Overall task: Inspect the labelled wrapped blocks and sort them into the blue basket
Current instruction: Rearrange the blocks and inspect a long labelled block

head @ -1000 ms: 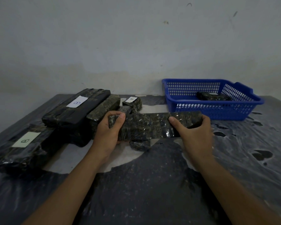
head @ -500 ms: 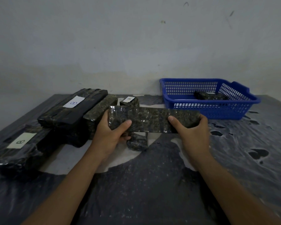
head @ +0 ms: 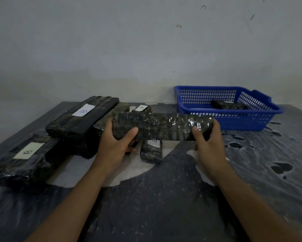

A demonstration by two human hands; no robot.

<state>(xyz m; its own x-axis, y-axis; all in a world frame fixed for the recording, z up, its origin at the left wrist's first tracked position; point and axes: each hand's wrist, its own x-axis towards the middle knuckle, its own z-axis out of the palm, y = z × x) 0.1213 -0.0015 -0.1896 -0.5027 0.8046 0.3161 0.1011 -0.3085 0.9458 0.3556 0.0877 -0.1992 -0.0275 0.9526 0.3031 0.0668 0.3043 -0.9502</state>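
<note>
A long wrapped block (head: 162, 127) is up in the air, lying flat from side to side, just in front of the person. The left hand (head: 117, 145) grips its left end, with the thumb on the near face and the fingers curled under. The right hand (head: 207, 142) grips its right end the same way. A second ago the block sat lower, near the table. Now it is higher and turned a bit, so a new side faces the person. No label shows on that side. I think the person is turning it to find the label, so the look-over step is on and the drop is not yet done.

Under the block, at 6 o'clock, a small block (head: 151, 151) lies on the table, and a bit of its white label peeks out. At 12 o'clock from the left hand sits another small block (head: 141, 109) with a letter on its label. At 10 o'clock lies a big dark block (head: 82, 117) marked B. At 8 o'clock lies one more big block (head: 22, 159), also marked B.

The blue basket (head: 234, 119) stands at 2 o'clock, near the wall, with one wrapped block (head: 227, 104) inside. The held block's right end is just beside the basket's near wall, so the way there looks short. The table (head: 164, 206) has a dark, shiny sheet over it.
</note>
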